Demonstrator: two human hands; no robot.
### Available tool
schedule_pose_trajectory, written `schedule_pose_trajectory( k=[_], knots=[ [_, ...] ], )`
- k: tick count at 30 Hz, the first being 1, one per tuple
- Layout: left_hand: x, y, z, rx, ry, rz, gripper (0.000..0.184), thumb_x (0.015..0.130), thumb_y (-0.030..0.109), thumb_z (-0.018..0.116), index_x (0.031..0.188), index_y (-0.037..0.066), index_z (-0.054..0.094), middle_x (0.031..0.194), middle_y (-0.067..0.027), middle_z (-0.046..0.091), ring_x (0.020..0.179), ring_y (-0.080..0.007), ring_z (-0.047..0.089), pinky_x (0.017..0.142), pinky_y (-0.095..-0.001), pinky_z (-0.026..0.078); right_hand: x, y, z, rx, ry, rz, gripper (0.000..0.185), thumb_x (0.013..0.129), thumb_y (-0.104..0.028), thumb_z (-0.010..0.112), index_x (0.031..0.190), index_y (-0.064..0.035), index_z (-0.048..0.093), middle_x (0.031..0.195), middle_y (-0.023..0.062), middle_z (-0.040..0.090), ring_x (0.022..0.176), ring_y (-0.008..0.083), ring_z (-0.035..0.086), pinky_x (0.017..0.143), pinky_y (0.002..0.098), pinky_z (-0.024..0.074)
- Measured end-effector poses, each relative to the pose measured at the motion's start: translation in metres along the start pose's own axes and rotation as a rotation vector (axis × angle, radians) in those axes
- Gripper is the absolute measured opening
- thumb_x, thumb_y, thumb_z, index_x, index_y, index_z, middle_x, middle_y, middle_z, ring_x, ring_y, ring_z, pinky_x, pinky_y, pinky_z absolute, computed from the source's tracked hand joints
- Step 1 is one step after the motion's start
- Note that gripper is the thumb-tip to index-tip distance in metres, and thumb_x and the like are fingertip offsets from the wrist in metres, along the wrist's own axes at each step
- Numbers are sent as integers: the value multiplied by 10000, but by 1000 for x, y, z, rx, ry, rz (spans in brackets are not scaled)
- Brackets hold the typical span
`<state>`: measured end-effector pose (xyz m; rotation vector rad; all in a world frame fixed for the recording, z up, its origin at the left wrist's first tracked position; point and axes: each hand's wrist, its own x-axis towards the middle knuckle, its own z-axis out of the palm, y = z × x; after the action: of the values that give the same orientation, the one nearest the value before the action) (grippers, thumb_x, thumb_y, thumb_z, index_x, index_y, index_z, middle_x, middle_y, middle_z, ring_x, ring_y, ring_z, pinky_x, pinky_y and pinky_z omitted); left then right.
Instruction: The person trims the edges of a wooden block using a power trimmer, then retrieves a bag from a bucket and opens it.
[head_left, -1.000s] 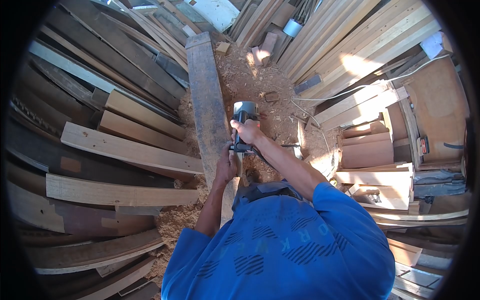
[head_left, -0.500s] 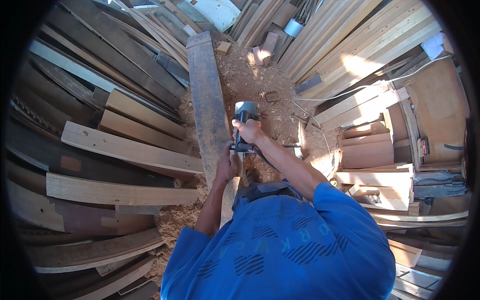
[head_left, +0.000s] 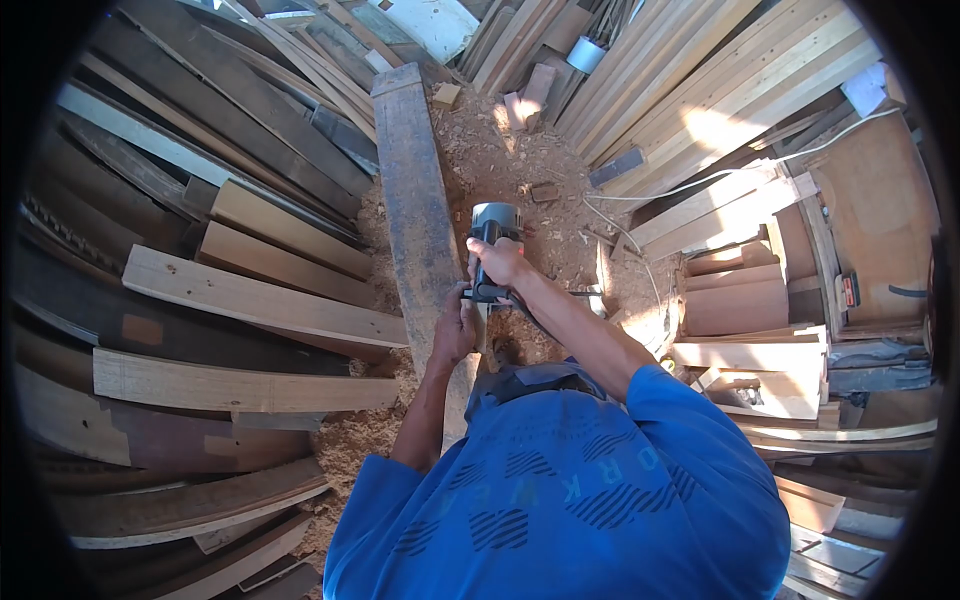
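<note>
A handheld router with a grey top and dark body stands over a long worn wooden beam, at its right edge. My right hand is closed around the router's body. Low on the router's left side, my left hand is closed by its base, thumb against it; its other fingers are partly hidden. A pale strip of wood shows just below the base, beside my left hand. The router's cutting end is hidden. A dark cord runs from the router beneath my right forearm.
Stacked boards jut in from the left, their ends close to the beam. Long planks lie at the upper right. A white cable crosses the ground among wood shavings. Wood offcuts are piled at the right.
Almost nothing differs. Both hands and the router stay in nearly the same place on the beam.
</note>
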<state>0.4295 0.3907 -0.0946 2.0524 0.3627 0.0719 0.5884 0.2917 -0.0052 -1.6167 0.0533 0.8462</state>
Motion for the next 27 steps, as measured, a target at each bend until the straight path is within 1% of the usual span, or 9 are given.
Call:
schedule_pose_trajectory(
  k=[2,7,10,16,19,23,25,27],
  knots=[
    [0,0,0,-7,-5,-6,447,1022,290,401,1450,160,394,1182,-296,629,1043,-539,608,874,-565,502,-4,-4,0,-16,14,19,412,976,-307,628,748,35,665,661,120,667,569,187,651,528,352,501],
    [-1,2,-2,-11,-17,-17,448,1024,295,404,1447,148,402,1234,-293,605,1079,-529,600,896,-550,499,1,2,0,-5,6,-16,425,976,-307,625,735,41,666,658,126,672,564,189,651,524,357,499],
    [0,1,-1,-11,-10,0,446,1022,288,407,1447,150,404,1225,-289,613,1078,-529,601,900,-554,498,2,4,-1,2,0,-31,424,975,-306,629,726,36,660,653,122,668,563,187,650,522,356,497],
    [0,1,-1,-12,-12,-24,447,1021,291,403,1448,157,404,1204,-287,626,1067,-533,603,905,-560,499,-1,1,-1,32,5,-24,403,977,-295,631,730,22,647,651,113,659,556,179,640,506,350,488],
    [1,0,-1,33,15,58,420,1041,245,383,1448,141,373,1047,-320,660,1000,-538,626,813,-548,508,-1,1,-2,35,0,-20,391,982,-291,625,746,20,646,652,105,654,552,176,637,497,346,483],
    [1,1,-1,9,6,61,419,1042,260,383,1444,141,377,1054,-318,658,1002,-538,625,810,-538,511,-8,-4,-2,5,7,-22,382,987,-290,618,764,18,647,657,95,649,555,175,638,493,341,483],
    [1,2,-2,13,4,64,419,1043,268,381,1443,141,378,1055,-315,659,1002,-539,625,808,-532,512,-3,0,-2,40,9,-13,380,989,-288,613,768,19,648,664,94,651,565,174,641,496,338,487],
    [1,4,-2,-7,1,27,440,1028,314,402,1439,155,403,1080,-296,657,1012,-532,620,832,-550,507,-3,0,-3,57,16,-7,384,989,-295,611,774,21,651,673,97,655,576,174,646,502,337,492]
  ],
)
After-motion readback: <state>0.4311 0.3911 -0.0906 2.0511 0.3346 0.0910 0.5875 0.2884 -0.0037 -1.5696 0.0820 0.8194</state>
